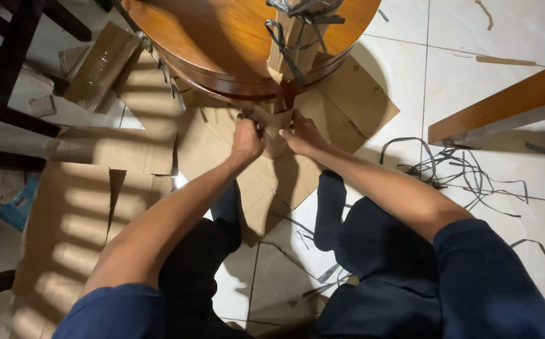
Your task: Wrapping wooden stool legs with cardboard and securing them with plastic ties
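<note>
A round brown wooden tabletop point(222, 31) lies low over the floor in front of me. A strip of cardboard wrapping point(288, 56) bound with grey plastic strapping point(285, 44) runs over its edge and down its side. My left hand point(247, 139) and my right hand point(302, 135) meet just below the rim, both pinching the lower end of that cardboard wrapping. My knees in dark trousers are spread on either side.
Flattened cardboard sheets point(96, 207) cover the white tiled floor at left and under the tabletop. Loose grey strapping point(460, 169) lies tangled at right. A wooden plank point(504, 103) slants at right. Dark chair legs point(9, 69) stand at far left.
</note>
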